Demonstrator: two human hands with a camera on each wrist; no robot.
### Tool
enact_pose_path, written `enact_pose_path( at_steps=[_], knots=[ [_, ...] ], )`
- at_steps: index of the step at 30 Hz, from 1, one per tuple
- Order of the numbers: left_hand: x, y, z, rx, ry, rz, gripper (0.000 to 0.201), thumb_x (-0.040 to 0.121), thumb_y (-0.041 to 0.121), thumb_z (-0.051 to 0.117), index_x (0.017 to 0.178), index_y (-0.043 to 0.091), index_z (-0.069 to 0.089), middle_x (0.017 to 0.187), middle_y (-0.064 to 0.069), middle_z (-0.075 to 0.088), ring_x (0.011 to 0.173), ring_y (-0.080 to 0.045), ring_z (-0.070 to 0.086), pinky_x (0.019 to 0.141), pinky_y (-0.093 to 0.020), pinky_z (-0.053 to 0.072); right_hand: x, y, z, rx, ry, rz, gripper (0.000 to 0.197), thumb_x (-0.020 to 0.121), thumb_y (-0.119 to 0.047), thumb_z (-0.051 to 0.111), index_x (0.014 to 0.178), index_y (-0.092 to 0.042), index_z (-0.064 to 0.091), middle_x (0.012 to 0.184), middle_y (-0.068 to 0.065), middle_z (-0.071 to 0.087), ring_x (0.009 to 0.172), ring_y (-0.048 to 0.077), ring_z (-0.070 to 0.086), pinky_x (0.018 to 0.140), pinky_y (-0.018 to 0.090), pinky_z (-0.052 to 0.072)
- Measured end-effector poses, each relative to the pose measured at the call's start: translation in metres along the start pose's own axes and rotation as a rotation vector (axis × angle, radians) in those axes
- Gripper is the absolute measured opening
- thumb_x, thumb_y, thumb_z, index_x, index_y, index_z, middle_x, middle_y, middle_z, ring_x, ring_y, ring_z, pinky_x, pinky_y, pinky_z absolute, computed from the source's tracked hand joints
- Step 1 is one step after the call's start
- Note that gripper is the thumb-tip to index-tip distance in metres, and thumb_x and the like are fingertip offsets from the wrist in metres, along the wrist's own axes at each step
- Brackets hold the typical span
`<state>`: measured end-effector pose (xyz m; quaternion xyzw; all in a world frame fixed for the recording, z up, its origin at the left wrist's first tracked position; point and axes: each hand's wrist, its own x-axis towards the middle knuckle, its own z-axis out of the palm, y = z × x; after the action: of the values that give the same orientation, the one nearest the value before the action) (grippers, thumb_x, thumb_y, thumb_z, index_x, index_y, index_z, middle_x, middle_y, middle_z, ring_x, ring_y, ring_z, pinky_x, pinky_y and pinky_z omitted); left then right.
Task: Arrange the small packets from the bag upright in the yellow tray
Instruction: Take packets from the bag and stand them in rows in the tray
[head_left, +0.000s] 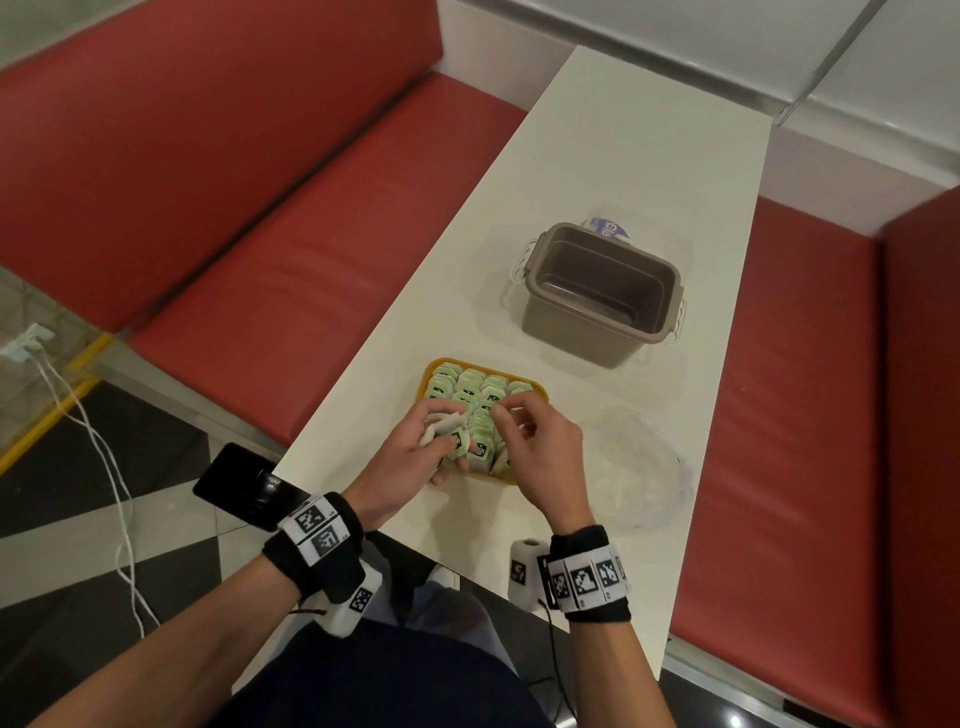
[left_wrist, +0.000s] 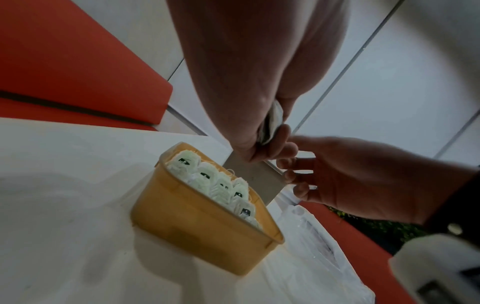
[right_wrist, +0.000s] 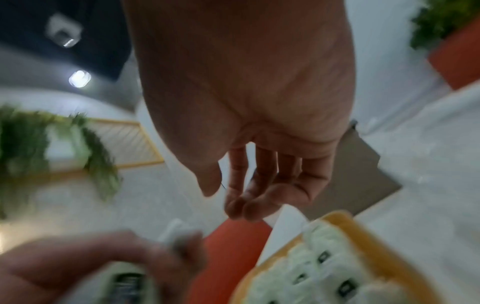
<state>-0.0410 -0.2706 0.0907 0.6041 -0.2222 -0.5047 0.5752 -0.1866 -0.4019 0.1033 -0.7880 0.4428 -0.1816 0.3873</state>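
The yellow tray (head_left: 429, 370) sits near the table's front edge, packed with several green-and-white packets (head_left: 475, 387) standing upright in rows. My left hand (head_left: 441, 431) is at the tray's near left corner and grips a small bunch of packets (head_left: 452, 439); in the left wrist view they (left_wrist: 272, 121) show between thumb and fingers above the tray (left_wrist: 202, 230). My right hand (head_left: 506, 415) hovers over the middle rows with its fingers loosely bent. In the blurred right wrist view this hand (right_wrist: 223, 202) holds nothing. The clear plastic bag (head_left: 639, 467) lies flat just right of the tray.
A brown plastic bin (head_left: 597, 296) with side latches stands behind the tray, a white-and-blue item behind it. A black phone (head_left: 239, 486) overhangs the table's left front corner. Red bench seats flank the narrow white table (head_left: 597, 130) on both sides.
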Motion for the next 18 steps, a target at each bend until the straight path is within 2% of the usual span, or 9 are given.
enact_pose_path(
  at_steps=[2, 4, 6, 9, 11, 12, 15, 16, 18],
  knots=[
    [0.0, 0.002, 0.003, 0.017, 0.015, 0.032, 0.03, 0.11, 0.002, 0.053, 0.132, 0.021, 0.056, 0.103, -0.021, 0.067, 0.082, -0.025, 0.06, 0.06, -0.032, 0.044, -0.006, -0.016, -0.006, 0.146, -0.094, 0.068, 0.025, 0.103, -0.051, 0.069, 0.101, -0.027, 0.074, 0.073, -0.012, 0.07, 0.067, -0.003, 0.065, 0.061, 0.01, 0.043],
    [-0.001, 0.004, 0.005, 0.043, 0.03, 0.05, 0.023, 0.111, 0.012, 0.057, 0.131, 0.023, 0.055, 0.094, -0.01, 0.063, 0.079, -0.024, 0.054, 0.06, -0.033, 0.045, -0.01, -0.024, -0.007, 0.205, -0.193, 0.108, 0.029, 0.097, -0.056, 0.075, 0.103, -0.028, 0.073, 0.08, -0.008, 0.075, 0.066, -0.002, 0.069, 0.058, 0.011, 0.047],
    [-0.003, 0.007, 0.008, 0.037, 0.045, 0.056, 0.019, 0.111, 0.02, 0.06, 0.129, 0.022, 0.055, 0.093, -0.004, 0.069, 0.077, -0.018, 0.059, 0.06, -0.033, 0.045, -0.011, -0.023, -0.007, 0.212, -0.22, 0.128, 0.033, 0.089, -0.059, 0.083, 0.102, -0.032, 0.071, 0.087, -0.007, 0.076, 0.068, 0.001, 0.071, 0.06, 0.014, 0.05],
    [-0.006, 0.013, 0.014, -0.017, 0.078, 0.05, 0.016, 0.113, 0.021, 0.055, 0.128, 0.016, 0.053, 0.094, 0.003, 0.075, 0.078, -0.012, 0.068, 0.06, -0.03, 0.044, -0.012, -0.02, -0.008, 0.294, -0.185, 0.135, 0.03, 0.087, -0.046, 0.091, 0.102, -0.029, 0.072, 0.098, -0.007, 0.075, 0.07, 0.003, 0.071, 0.063, 0.016, 0.05],
    [-0.007, 0.014, 0.016, -0.059, 0.084, 0.038, 0.017, 0.113, 0.025, 0.053, 0.128, 0.016, 0.052, 0.097, 0.001, 0.076, 0.079, -0.013, 0.069, 0.06, -0.03, 0.043, -0.014, -0.021, -0.009, 0.324, -0.171, 0.123, 0.026, 0.088, -0.036, 0.092, 0.104, -0.029, 0.072, 0.104, -0.006, 0.072, 0.073, 0.005, 0.074, 0.064, 0.018, 0.054],
    [-0.007, 0.013, 0.017, -0.085, 0.079, 0.032, 0.018, 0.113, 0.026, 0.053, 0.128, 0.016, 0.051, 0.099, -0.001, 0.076, 0.08, -0.015, 0.068, 0.061, -0.031, 0.042, -0.015, -0.021, -0.009, 0.319, -0.154, 0.115, 0.023, 0.089, -0.036, 0.091, 0.102, -0.031, 0.073, 0.104, -0.007, 0.072, 0.077, 0.007, 0.074, 0.067, 0.022, 0.057],
    [-0.006, 0.008, 0.019, -0.136, 0.055, 0.037, 0.02, 0.113, 0.026, 0.053, 0.129, 0.015, 0.05, 0.108, -0.006, 0.073, 0.085, -0.022, 0.067, 0.06, -0.032, 0.039, -0.013, -0.019, -0.009, 0.34, -0.119, 0.105, 0.011, 0.095, -0.03, 0.083, 0.097, -0.032, 0.072, 0.103, -0.009, 0.074, 0.088, 0.016, 0.076, 0.08, 0.044, 0.065],
    [-0.006, 0.007, 0.02, -0.141, 0.051, 0.039, 0.019, 0.113, 0.026, 0.053, 0.129, 0.016, 0.05, 0.109, -0.006, 0.073, 0.085, -0.023, 0.067, 0.06, -0.031, 0.039, -0.012, -0.018, -0.01, 0.341, -0.116, 0.098, 0.01, 0.096, -0.028, 0.081, 0.097, -0.031, 0.071, 0.103, -0.009, 0.075, 0.087, 0.018, 0.076, 0.08, 0.049, 0.065],
    [-0.004, 0.004, 0.019, -0.124, 0.05, 0.037, 0.017, 0.113, 0.025, 0.055, 0.126, 0.016, 0.05, 0.109, -0.007, 0.074, 0.085, -0.024, 0.067, 0.058, -0.03, 0.038, -0.009, -0.017, -0.015, 0.291, -0.104, 0.069, 0.01, 0.099, -0.026, 0.076, 0.099, -0.03, 0.067, 0.1, -0.009, 0.075, 0.083, 0.015, 0.076, 0.078, 0.048, 0.065]
  ],
)
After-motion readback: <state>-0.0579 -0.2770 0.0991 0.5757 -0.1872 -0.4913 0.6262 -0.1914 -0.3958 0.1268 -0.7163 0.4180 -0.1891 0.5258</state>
